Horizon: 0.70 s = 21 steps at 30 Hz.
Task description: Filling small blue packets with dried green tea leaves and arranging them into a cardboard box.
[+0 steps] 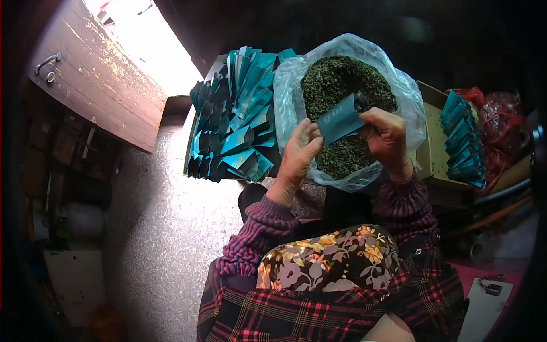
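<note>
A teal foil pouch (340,121) is held tilted between my two hands. The fingertips of my left hand (300,149) meet its closed-looking lower left end. My right hand (383,136) grips the other end, where the dark mouth of the pouch shows. Just below lies a clear plastic bag (292,92), its top rolled wide around a heap of dried green leaves (327,81), probably tea. A hollow dips into the far part of the heap. The pouch and my hands hide the middle of the leaves.
Left of the bag, a tray (186,147) bears many similar teal pouches (239,141). On the right, a cardboard box (432,158) holds leaf crumbs and a row of pouches (461,139). Red plastic bags (502,124) lie beyond it. A wooden door (102,81) stands ajar at upper left.
</note>
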Motion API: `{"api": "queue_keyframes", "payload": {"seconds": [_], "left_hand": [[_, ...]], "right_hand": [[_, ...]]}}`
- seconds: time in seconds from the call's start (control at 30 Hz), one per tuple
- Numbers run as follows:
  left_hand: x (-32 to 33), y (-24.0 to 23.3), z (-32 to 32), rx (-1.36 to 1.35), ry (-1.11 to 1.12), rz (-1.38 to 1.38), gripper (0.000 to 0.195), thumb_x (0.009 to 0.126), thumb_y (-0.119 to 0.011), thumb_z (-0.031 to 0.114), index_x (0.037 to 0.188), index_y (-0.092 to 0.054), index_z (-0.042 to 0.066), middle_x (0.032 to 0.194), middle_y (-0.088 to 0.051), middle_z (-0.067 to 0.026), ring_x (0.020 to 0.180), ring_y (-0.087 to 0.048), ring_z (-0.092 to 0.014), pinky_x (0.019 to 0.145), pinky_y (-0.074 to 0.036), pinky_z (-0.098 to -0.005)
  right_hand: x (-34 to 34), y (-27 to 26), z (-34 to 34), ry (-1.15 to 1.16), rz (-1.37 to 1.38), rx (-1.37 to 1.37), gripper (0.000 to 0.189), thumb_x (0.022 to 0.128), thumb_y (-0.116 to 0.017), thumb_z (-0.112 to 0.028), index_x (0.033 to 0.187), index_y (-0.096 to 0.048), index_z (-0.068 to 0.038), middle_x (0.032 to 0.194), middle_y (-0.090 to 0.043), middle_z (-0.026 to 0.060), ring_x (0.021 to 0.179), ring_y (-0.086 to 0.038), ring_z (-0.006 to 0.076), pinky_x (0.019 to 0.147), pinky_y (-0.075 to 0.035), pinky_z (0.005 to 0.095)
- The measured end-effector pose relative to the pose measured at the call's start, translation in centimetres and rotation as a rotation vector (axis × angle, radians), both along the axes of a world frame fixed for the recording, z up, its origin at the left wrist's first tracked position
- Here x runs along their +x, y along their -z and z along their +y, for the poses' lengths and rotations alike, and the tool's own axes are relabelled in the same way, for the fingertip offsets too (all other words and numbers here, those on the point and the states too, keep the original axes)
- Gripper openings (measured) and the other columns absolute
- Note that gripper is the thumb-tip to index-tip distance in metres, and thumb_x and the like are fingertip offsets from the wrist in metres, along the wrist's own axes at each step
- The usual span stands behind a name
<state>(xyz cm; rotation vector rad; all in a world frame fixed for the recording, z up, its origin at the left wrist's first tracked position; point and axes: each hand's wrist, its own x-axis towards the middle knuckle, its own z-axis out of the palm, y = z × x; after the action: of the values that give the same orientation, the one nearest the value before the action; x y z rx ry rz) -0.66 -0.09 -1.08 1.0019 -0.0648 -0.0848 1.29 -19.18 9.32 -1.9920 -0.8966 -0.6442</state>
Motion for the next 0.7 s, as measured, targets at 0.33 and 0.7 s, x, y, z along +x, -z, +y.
{"api": "queue_keyframes", "payload": {"seconds": [0.33, 0.7], "left_hand": [[-0.6, -2.0, -0.4, 0.967, -0.179, -0.532, 0.088, 0.063, -0.083, 0.015, 0.137, -0.038, 0.002, 0.126, -0.051, -0.0203, 0.118, -0.05, -0.034, 0.101, -0.04, -0.0377], [-1.1, -0.5, -0.1, 0.426, 0.188, -0.222, 0.074, 0.071, -0.075, 0.006, 0.136, -0.04, -0.001, 0.123, -0.053, -0.0058, 0.115, -0.05, -0.017, 0.1, -0.038, -0.0315]], "right_hand": [[-0.6, 0.7, -0.1, -0.07, 0.07, 0.028, 0.015, 0.068, -0.064, 0.008, 0.081, -0.062, 0.0, 0.069, -0.059, 0.0092, 0.062, -0.061, 0.0219, 0.056, -0.045, 0.0298], [-0.5, -0.1, -1.7, -0.161, 0.165, 0.1, 0.027, 0.068, -0.064, 0.005, 0.093, -0.065, -0.003, 0.08, -0.066, 0.0124, 0.071, -0.067, 0.0268, 0.063, -0.052, 0.0309]]}}
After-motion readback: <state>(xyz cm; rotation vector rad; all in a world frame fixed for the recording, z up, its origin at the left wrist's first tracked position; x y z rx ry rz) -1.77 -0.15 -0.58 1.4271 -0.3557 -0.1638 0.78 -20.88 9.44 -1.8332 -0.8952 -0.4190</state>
